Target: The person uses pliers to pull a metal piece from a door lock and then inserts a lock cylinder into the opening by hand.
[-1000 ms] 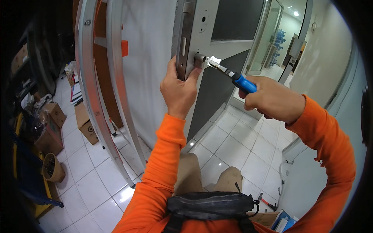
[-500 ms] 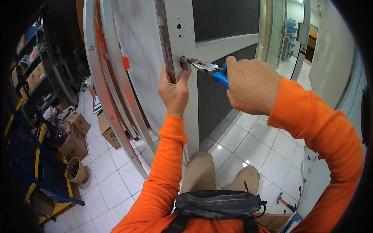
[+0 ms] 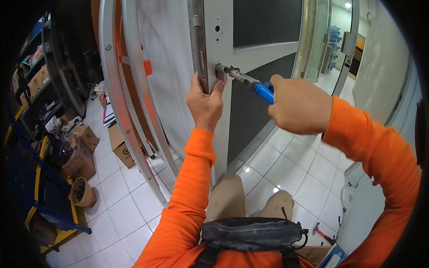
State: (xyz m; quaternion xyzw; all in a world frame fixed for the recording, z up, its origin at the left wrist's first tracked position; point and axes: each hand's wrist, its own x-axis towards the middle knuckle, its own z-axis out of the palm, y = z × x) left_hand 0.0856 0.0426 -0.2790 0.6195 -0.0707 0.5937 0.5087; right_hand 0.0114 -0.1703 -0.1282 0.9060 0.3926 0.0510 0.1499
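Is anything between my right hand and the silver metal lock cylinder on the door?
No visible obstruction: between your right hand and the silver metal lock cylinder are only the blue-handled metal pliers it holds and a small metal piece at their tips. Your left hand, thumb just below the cylinder, is off that line.

Left hand [image 3: 204, 106] clasps door edge [image 3: 200, 49], thumb by lock cylinder [image 3: 220, 70]; right hand [image 3: 300, 107] grips blue-handled pliers [image 3: 260, 90], tips at cylinder's outer end. Hammer [image 3: 326, 234] on tiled floor [image 3: 286, 173], lower right.
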